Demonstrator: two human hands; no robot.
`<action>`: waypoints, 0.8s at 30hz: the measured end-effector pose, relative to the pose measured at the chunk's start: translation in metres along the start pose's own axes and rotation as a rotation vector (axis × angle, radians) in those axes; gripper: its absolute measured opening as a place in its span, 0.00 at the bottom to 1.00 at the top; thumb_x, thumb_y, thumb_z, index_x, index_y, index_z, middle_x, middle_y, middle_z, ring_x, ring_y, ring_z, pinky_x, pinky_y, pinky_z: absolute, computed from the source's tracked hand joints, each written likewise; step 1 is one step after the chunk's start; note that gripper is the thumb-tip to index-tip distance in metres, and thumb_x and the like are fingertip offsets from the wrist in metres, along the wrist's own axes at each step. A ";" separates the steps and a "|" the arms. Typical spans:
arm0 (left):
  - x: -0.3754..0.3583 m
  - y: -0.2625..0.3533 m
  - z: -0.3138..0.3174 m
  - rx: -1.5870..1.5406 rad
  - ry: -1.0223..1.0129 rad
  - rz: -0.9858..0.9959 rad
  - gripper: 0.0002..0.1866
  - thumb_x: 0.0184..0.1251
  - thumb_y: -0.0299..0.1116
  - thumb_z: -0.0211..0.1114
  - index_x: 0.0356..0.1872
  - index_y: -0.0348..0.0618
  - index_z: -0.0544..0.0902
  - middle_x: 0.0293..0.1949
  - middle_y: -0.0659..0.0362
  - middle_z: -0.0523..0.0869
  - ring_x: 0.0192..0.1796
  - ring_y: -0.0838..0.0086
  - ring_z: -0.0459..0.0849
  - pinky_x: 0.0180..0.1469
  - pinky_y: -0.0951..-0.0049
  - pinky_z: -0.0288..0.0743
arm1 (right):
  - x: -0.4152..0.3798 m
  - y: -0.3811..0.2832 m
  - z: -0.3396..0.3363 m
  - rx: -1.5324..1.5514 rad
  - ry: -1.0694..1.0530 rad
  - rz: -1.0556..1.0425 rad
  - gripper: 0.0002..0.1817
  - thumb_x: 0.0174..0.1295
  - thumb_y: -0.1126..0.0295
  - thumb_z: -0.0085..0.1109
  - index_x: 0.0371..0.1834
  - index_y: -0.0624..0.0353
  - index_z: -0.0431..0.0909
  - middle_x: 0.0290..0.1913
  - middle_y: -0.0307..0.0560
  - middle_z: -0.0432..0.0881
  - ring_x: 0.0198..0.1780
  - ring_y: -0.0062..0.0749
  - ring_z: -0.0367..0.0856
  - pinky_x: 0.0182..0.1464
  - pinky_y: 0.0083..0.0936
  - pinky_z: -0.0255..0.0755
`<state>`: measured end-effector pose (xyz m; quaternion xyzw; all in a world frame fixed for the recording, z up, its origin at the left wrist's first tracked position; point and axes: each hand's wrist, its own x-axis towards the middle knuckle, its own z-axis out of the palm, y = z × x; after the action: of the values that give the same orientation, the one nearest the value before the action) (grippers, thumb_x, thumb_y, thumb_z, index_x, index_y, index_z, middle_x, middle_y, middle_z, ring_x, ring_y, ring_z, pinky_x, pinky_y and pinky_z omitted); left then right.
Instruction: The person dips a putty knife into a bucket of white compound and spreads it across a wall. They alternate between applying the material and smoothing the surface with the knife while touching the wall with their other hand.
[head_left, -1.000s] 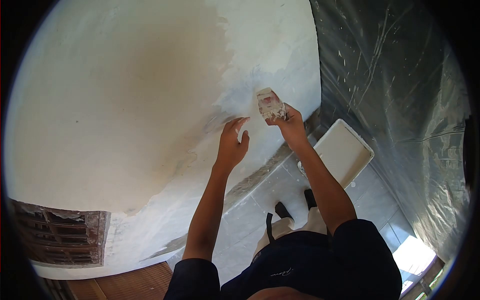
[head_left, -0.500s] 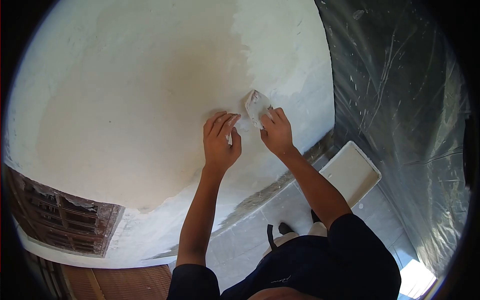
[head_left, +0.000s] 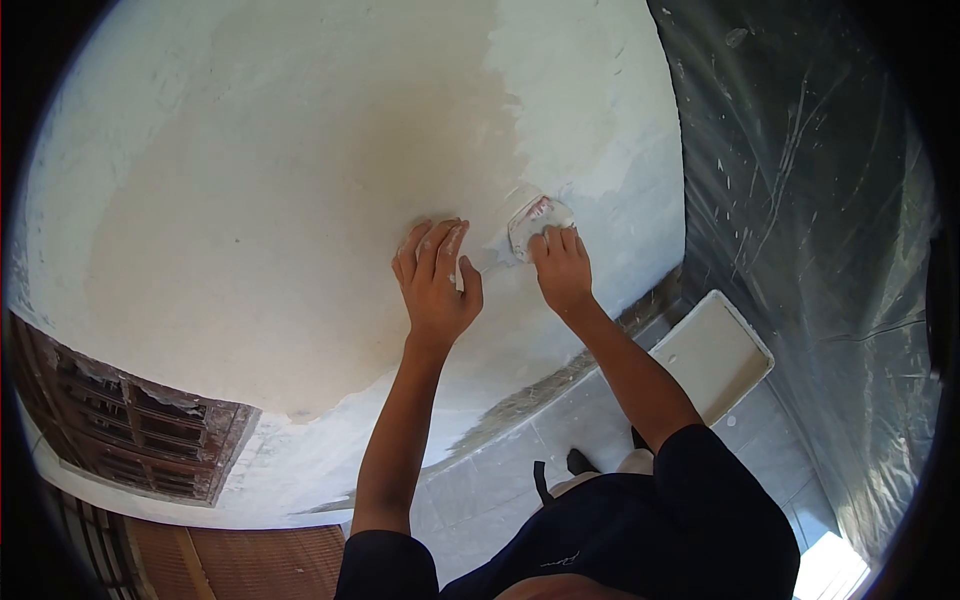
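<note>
My right hand [head_left: 563, 268] is closed on a flat, whitish putty spreader [head_left: 523, 232] smeared with filler and showing a reddish mark. The spreader lies against the wall [head_left: 290, 270], where a damp beige coat borders a paler area. To its left, my left hand [head_left: 436, 285] is held at the wall with fingers spread and thumb apart. White filler streaks its fingers, and the palm side is hidden from me.
Below right, a shallow white tray [head_left: 766, 350] with pale filler rests on the tiled floor [head_left: 500, 500]. Dark plastic sheeting [head_left: 800, 200] hangs along the right. A brown slatted wooden frame [head_left: 150, 430] is at lower left.
My right hand has moved slightly right with the spreader, which now lies flatter on the wall. My left hand's fingers have spread more. The whole view has shifted a little.
</note>
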<state>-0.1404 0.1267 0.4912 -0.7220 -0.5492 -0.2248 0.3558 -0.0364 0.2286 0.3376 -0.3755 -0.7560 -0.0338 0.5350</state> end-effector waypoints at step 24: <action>0.005 0.001 0.052 0.453 -0.035 -0.023 0.59 0.46 0.59 0.74 0.76 0.48 0.50 0.76 0.44 0.48 0.78 0.44 0.42 0.68 0.34 0.28 | 0.094 0.042 -0.075 0.982 0.181 0.455 0.20 0.54 0.90 0.49 0.51 0.66 0.70 0.44 0.52 0.80 0.50 0.33 0.80 0.54 0.24 0.72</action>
<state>-0.1412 0.1692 0.4603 -0.6211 -0.6000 -0.0876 0.4966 0.0346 0.2746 0.4331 -0.2313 -0.5336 0.4073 0.7042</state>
